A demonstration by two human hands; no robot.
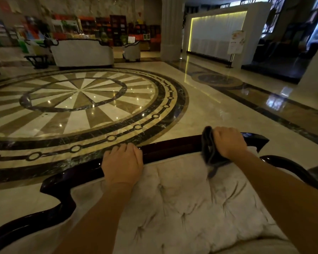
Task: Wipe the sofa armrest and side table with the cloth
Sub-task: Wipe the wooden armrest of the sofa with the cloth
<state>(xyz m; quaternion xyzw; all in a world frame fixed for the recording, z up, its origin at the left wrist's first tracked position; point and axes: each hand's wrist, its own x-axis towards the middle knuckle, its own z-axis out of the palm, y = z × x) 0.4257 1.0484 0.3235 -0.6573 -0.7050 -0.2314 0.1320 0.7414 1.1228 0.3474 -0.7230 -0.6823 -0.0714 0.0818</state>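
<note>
A pale tufted sofa [191, 198] fills the lower part of the head view, edged by a dark glossy wooden frame [173, 146]. My left hand [123, 163] rests on that wooden rail near its middle, fingers curled over the edge and holding nothing else. My right hand [229, 141] is closed around a dark grey cloth [208, 151] and presses it on the rail toward its right end. The cloth hangs down over the cushion. No side table is in view that I can tell.
Beyond the rail lies a polished marble floor with a round inlaid pattern [77, 99]. Another white sofa [83, 52] and shelves stand at the far side. A white column [171, 28] and a lit counter wall [217, 32] rise at the back right.
</note>
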